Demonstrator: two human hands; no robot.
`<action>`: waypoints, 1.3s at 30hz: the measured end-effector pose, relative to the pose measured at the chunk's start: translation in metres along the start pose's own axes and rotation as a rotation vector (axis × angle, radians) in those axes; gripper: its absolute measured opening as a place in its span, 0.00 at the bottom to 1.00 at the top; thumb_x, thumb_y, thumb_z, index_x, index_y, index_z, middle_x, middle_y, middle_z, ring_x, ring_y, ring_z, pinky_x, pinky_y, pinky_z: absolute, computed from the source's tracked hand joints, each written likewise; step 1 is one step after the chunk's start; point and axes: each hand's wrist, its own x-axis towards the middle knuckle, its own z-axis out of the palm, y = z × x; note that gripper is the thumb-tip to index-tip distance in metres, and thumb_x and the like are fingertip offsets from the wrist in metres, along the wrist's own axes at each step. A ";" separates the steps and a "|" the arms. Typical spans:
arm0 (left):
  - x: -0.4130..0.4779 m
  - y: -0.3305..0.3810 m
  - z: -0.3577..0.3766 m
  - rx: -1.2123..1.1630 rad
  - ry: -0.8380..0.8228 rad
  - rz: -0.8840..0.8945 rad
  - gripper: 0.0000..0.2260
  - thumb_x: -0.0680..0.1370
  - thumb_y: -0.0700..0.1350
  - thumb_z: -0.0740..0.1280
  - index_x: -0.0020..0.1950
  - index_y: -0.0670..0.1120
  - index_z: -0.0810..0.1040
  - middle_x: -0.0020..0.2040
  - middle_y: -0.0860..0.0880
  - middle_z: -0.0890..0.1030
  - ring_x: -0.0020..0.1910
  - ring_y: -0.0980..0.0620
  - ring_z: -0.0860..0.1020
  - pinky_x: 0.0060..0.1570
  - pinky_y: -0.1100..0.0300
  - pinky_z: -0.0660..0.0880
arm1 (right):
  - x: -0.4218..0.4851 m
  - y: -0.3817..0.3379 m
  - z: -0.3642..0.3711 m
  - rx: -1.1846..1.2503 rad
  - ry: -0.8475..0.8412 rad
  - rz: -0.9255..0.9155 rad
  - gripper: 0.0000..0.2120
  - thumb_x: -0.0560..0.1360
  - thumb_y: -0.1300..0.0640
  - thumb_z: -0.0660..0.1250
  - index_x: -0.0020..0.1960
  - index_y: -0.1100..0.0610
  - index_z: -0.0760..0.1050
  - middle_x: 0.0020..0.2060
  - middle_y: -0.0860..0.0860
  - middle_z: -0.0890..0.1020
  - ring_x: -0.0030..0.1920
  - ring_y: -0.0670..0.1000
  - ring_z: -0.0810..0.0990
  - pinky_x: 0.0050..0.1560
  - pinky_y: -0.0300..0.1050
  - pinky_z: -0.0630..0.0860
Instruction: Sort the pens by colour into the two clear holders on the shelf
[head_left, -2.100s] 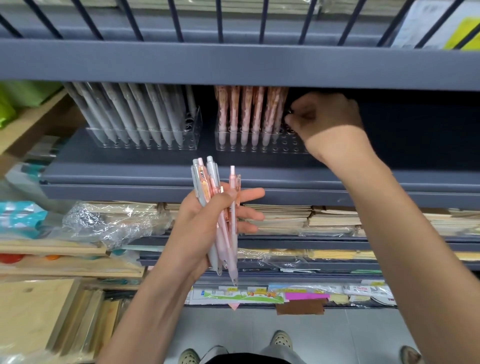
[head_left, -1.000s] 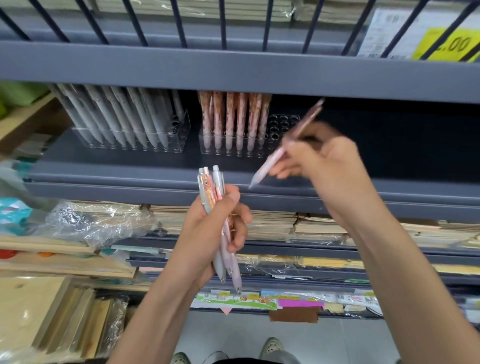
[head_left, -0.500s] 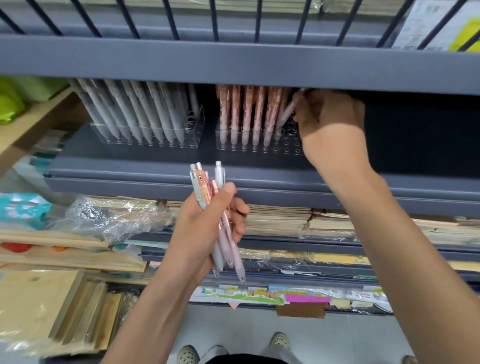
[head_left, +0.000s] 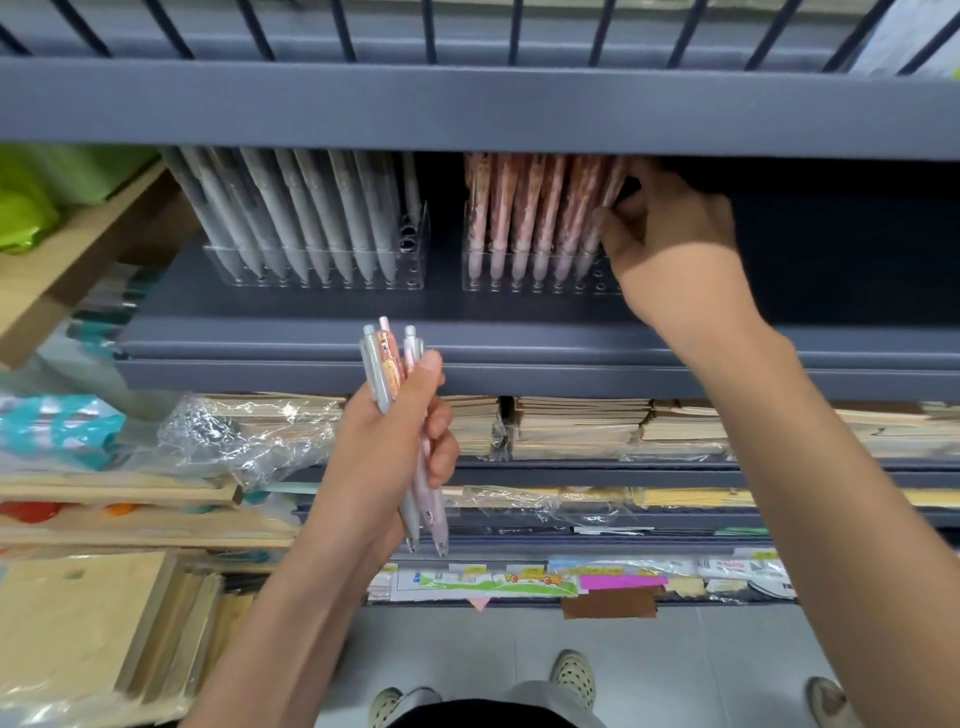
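Observation:
Two clear holders stand on the grey shelf (head_left: 519, 338). The left holder (head_left: 317, 270) is filled with several grey pens (head_left: 291, 208). The right holder (head_left: 540, 275) carries several pink patterned pens (head_left: 524, 208). My right hand (head_left: 670, 244) reaches under the upper shelf and pinches the rightmost pink pen (head_left: 597, 228), which stands in the right holder. Below the shelf edge, my left hand (head_left: 389, 447) grips a small bundle of mixed grey and pink pens (head_left: 395, 374), clicker ends up.
The upper shelf's front beam (head_left: 467, 104) hangs low over the holders and hides the pen tops. Stacks of wrapped notebooks (head_left: 576, 426) fill the shelf below. Wooden boards (head_left: 78, 639) and plastic wrap (head_left: 234, 436) lie at the left. My shoes (head_left: 571, 675) show on the floor.
My right hand carried a pink pen from in front of the shelf into the right holder and now holds it there lower down. The bundle in my left hand has hardly moved.

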 end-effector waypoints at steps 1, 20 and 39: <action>0.000 0.001 -0.002 -0.009 0.003 -0.014 0.12 0.80 0.52 0.67 0.49 0.45 0.71 0.29 0.52 0.69 0.22 0.55 0.67 0.20 0.65 0.65 | 0.000 0.000 0.002 -0.004 0.001 0.023 0.12 0.80 0.53 0.62 0.61 0.58 0.73 0.50 0.55 0.83 0.54 0.61 0.77 0.52 0.47 0.71; -0.007 0.005 -0.009 -0.044 -0.056 0.066 0.06 0.76 0.44 0.69 0.50 0.44 0.78 0.46 0.42 0.87 0.30 0.51 0.81 0.31 0.60 0.79 | 0.007 -0.005 -0.002 -0.051 -0.055 0.104 0.11 0.79 0.50 0.65 0.53 0.57 0.79 0.50 0.56 0.84 0.54 0.59 0.80 0.57 0.48 0.76; -0.017 0.001 0.008 -0.058 -0.126 0.067 0.08 0.75 0.47 0.69 0.45 0.46 0.88 0.47 0.38 0.86 0.39 0.44 0.86 0.37 0.57 0.82 | -0.053 -0.027 0.006 0.647 -0.598 -0.211 0.04 0.74 0.56 0.72 0.47 0.54 0.85 0.41 0.45 0.86 0.44 0.40 0.82 0.47 0.32 0.76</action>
